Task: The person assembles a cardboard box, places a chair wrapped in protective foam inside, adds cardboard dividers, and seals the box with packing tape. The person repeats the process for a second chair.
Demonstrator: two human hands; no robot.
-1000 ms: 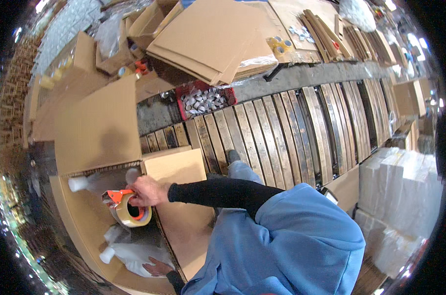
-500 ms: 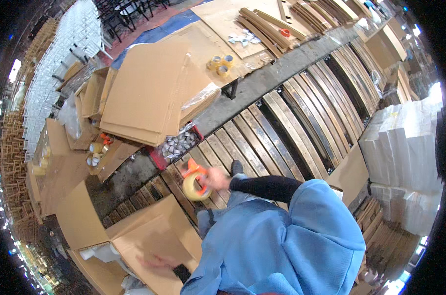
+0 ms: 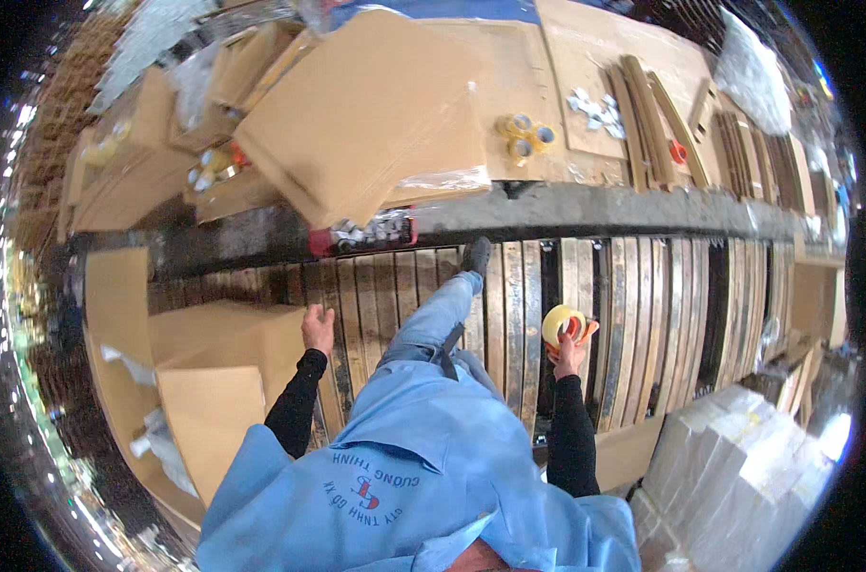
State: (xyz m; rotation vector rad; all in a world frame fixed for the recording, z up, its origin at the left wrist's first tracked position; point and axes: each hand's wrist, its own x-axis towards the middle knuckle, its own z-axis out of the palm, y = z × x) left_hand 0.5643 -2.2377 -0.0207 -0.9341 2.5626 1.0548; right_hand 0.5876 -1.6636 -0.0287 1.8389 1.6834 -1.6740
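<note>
At the left end of the slats (image 3: 531, 305), an open box (image 3: 212, 410) is seen with its flaps spread, and pale wrapped things (image 3: 161, 446) are partly shown inside. Just beyond the box's right side, the left hand (image 3: 318, 330) is held above the slats, its fingers loosely curled and nothing seen in it. By the far edge of the slats, a red crate (image 3: 316, 240) of crumpled scraps is partly covered by cardboard sheets (image 3: 357, 105), which jut past the tabletop's (image 3: 571, 172) front edge. Farther right, tape rolls (image 3: 523, 133) are grouped near that edge. Over the slats, between their near and far edges, the tape dispenser (image 3: 553, 324) is grasped by the right hand (image 3: 568, 358), well apart from the box.

The step in hand is judged to be the handling of the dispenser away from the box, with no tape being laid. For the next move, a firm grip and a clear path over the slats seem called for; across spread flaps, tape could hardly be laid.
</note>
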